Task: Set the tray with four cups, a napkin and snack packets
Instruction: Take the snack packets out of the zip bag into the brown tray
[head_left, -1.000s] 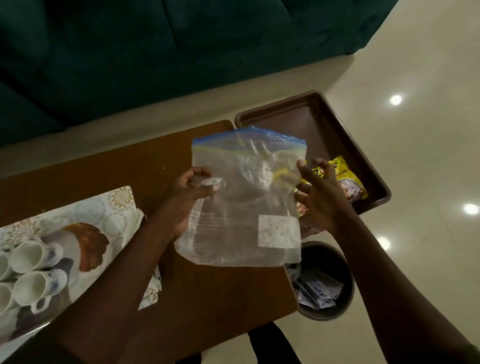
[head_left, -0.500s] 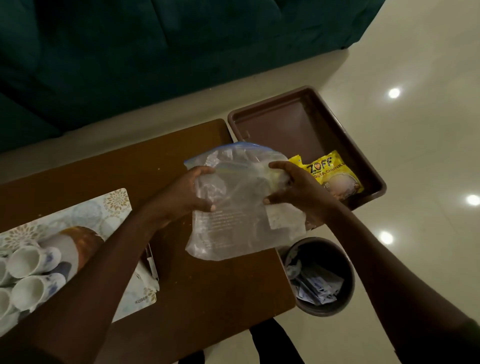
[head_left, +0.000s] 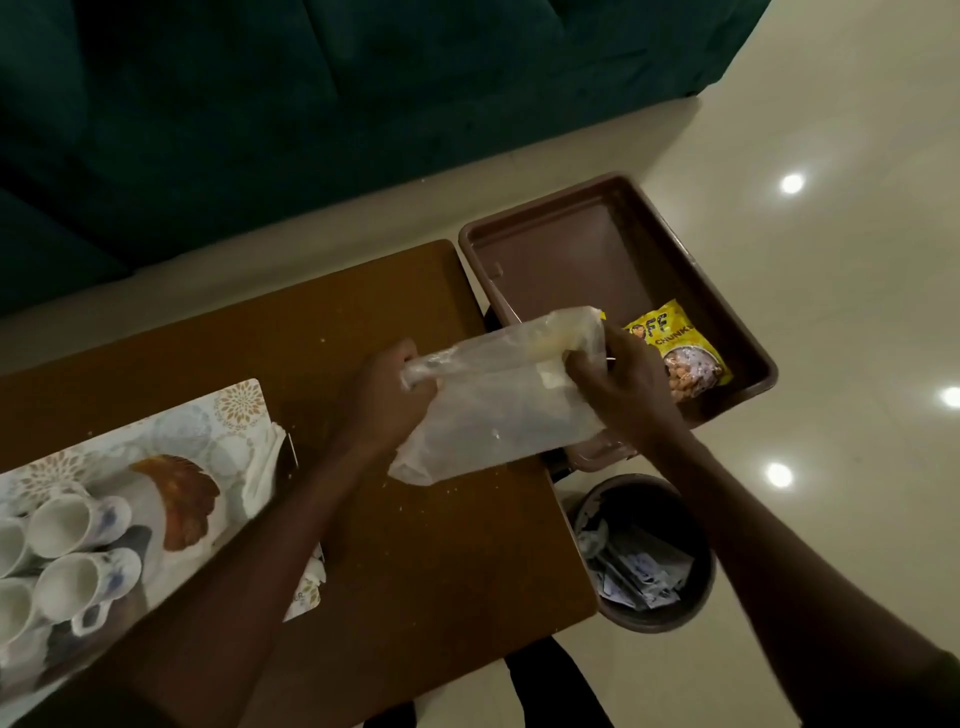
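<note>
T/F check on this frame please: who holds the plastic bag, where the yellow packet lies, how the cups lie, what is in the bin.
1. Both hands grip the clear plastic zip bag: left hand, right hand. True.
2. The yellow snack packet lies on the patterned tray. False: it lies in the brown plastic bin beside the wooden table.
3. The white ceramic cups lie on their sides on the floral patterned tray. True.
4. The round dark wastebasket on the floor is empty. False: it holds wrappers or papers.
</note>
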